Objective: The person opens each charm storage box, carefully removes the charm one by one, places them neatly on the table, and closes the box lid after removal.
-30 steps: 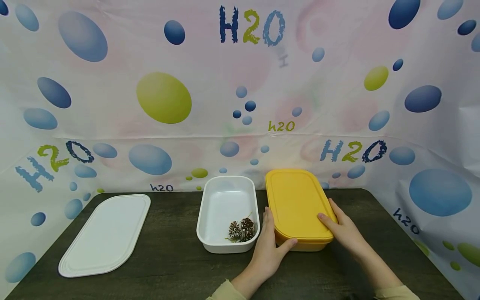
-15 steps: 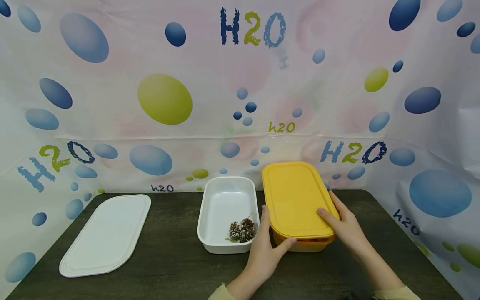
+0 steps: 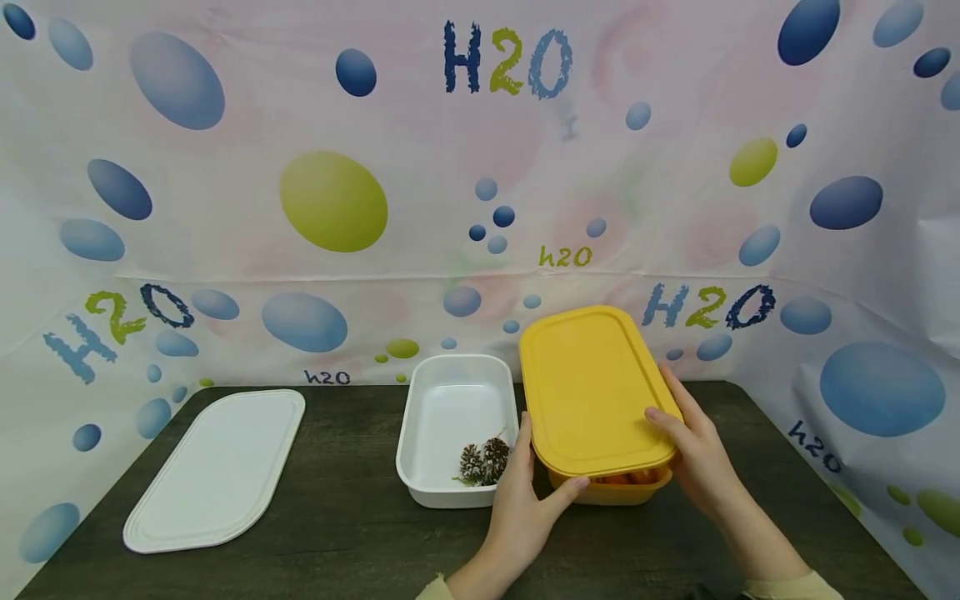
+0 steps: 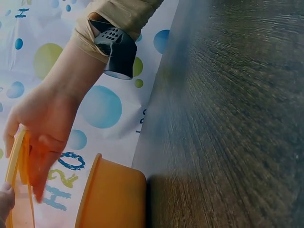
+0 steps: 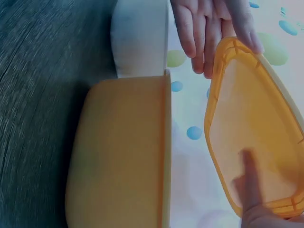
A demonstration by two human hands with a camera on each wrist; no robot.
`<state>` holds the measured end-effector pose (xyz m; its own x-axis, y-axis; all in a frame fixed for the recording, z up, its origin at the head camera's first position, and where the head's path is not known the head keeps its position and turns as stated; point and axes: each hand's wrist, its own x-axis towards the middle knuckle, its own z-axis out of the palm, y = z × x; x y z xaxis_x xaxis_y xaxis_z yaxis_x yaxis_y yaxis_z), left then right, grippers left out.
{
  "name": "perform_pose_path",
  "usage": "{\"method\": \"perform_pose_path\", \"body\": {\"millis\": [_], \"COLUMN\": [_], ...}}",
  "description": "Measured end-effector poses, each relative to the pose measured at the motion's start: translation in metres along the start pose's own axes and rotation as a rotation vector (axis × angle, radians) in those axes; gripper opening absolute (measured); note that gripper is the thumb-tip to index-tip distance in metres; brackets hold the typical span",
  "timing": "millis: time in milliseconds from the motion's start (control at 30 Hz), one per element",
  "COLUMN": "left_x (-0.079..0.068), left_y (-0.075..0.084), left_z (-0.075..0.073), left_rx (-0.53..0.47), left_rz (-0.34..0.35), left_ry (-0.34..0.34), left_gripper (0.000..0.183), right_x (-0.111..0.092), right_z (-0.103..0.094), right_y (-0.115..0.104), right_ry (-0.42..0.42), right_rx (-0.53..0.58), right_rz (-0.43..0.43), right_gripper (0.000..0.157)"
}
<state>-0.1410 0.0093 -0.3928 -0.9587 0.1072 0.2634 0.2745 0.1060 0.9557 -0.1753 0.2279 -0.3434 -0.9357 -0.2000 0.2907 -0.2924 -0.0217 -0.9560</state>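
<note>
Both hands hold a yellow lid (image 3: pixel 596 392) raised and tilted over a yellow plastic container (image 3: pixel 615 493). My left hand (image 3: pixel 519 508) grips its near left corner, thumb at the front edge. At the right edge, my right hand (image 3: pixel 705 454) pinches it with the thumb on top and fingers beneath. Orange pieces (image 3: pixel 637 477) show through the gap at the container's front; the lid hides the rest. In the right wrist view a clear gap separates the lid (image 5: pixel 256 123) from the container's rim (image 5: pixel 166 152).
Just left stands an uncovered white container (image 3: pixel 442 493) with pine cones (image 3: pixel 483 461) in its near right corner. A white lid (image 3: pixel 217 467) lies at the left of the dark wooden table (image 3: pixel 337 517). A patterned sheet (image 3: pixel 420 150) hangs behind.
The yellow lid has come up off its container, rising and shifting slightly left, and orange contents now show at the front. Both hands moved with it.
</note>
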Motion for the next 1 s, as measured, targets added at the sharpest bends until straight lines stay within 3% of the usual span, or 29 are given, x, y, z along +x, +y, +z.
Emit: {"method": "perform_pose_path", "body": {"millis": [133,467,600,833,1000], "left_x": [-0.001,-0.003,-0.003,0.000,0.000], "left_y": [0.001,0.004,0.006,0.008,0.007], "left_z": [-0.001,-0.005,-0.006,-0.005,-0.004], "left_rx": [-0.005,0.114,0.195,0.340,0.412], "left_rz": [-0.005,0.027,0.134,0.404,0.504], "left_ry": [0.003,0.039,0.035,0.088,0.123], "left_gripper": [0.097,0.091,0.081,0.077,0.080], "right_x": [0.000,-0.001,-0.001,-0.001,-0.002], "right_z": [0.002,0.010,0.013,0.022,0.031], "right_y": [-0.001,-0.009,-0.013,-0.016,-0.017], "right_ry": [-0.010,0.079,0.077,0.058,0.041], "right_rx": [0.076,0.032,0.024,0.029,-0.003], "right_rz": [-0.051,-0.064,-0.076,-0.076,-0.065], "right_gripper": [0.064,0.062,0.063,0.063,0.062]}}
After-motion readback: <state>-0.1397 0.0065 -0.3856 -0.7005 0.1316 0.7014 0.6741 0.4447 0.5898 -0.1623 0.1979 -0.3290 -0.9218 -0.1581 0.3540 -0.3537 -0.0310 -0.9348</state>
